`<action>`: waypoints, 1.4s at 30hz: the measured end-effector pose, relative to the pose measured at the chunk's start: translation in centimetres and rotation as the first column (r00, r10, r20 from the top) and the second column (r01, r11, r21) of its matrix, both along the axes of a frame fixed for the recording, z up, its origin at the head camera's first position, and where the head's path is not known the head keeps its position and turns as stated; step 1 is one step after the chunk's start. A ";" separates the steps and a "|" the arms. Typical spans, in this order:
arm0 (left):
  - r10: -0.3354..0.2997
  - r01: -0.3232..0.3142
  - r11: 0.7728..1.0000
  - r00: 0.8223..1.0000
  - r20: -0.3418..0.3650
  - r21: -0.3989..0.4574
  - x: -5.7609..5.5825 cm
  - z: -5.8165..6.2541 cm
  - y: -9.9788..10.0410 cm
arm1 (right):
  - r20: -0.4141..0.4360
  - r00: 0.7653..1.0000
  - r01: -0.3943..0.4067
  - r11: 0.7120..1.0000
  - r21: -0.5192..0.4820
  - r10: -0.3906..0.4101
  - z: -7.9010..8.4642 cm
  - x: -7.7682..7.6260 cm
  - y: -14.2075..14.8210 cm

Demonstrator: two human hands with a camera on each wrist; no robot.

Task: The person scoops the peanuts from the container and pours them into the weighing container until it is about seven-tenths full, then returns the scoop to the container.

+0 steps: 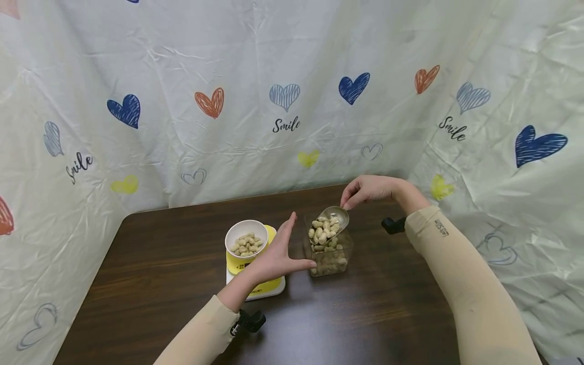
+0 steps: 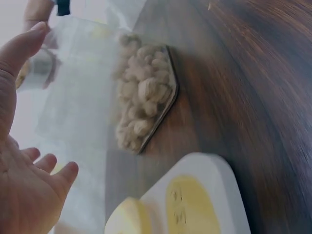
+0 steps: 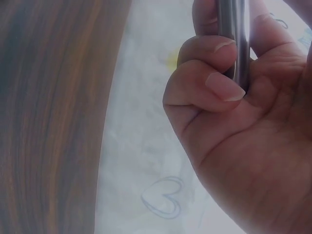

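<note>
My right hand (image 1: 371,188) grips the slim handle of a metal scoop (image 1: 340,215); in the right wrist view its fingers curl round the shiny handle (image 3: 235,44). The scoop is tilted over a clear plastic container (image 1: 349,249), heaped with unshelled peanuts (image 1: 321,231). More peanuts (image 2: 144,92) fill the container's lower part, seen through its wall. Left of the container my left hand (image 1: 276,257) is spread, thumb tip right at the container's near left corner and fingers pointing away. Its fingers hold nothing.
A white bowl (image 1: 232,235) with some peanuts (image 1: 247,244) stands on a yellow-and-white kitchen scale (image 1: 274,288), partly behind my left forearm. The dark wooden table (image 1: 182,284) ends at a white curtain (image 1: 237,167) printed with hearts, behind and to the right.
</note>
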State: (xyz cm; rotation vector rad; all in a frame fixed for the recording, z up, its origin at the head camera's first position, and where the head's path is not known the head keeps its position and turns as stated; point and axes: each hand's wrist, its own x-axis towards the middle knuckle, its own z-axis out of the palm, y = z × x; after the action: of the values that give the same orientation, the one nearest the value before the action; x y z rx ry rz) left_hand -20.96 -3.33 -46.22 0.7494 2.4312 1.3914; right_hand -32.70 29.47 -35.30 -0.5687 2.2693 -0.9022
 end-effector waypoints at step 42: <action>0.318 -0.315 0.941 0.948 0.001 -0.121 -1.3 -2.9 -13.9 | -0.145 0.988 0.046 0.996 -0.072 -0.056 -0.6 0.4 -9.2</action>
State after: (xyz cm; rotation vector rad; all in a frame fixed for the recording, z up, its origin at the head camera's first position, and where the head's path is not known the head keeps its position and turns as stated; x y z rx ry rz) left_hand -22.22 -17.28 -49.07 0.3224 2.6788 1.3311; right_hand -32.32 20.23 -35.93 -0.6285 2.4024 -0.9963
